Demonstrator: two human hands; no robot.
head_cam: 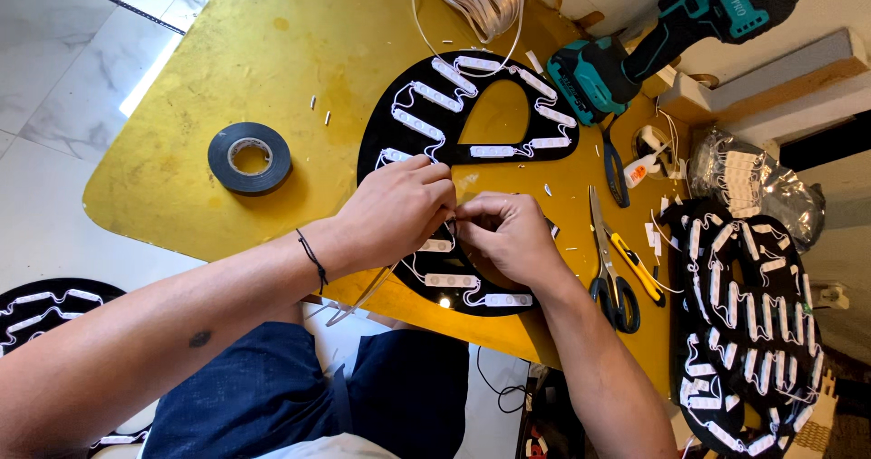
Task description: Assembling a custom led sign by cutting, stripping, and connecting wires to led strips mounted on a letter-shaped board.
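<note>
1. My left hand (399,209) and right hand (508,232) meet fingertip to fingertip over the black panel (472,155) on the yellow tabletop (272,69).
2. Both grips look pressed together, pinching the thin white wire (406,268) between two LED modules (451,280); the pinched spot itself is hidden by my fingers.
3. The panel lies directly under the grip, its loop of modules running away from it and more just below my right hand.
4. I judge the step in hand to be joining or seating the wire at this gap.
5. The next move would call for a steady pinch and small fingertip motion, without tugging the neighbouring modules.
6. Scissors (610,268) and a yellow knife (637,267) lie just right of the grip; a tape roll (249,157) sits well left.
</note>
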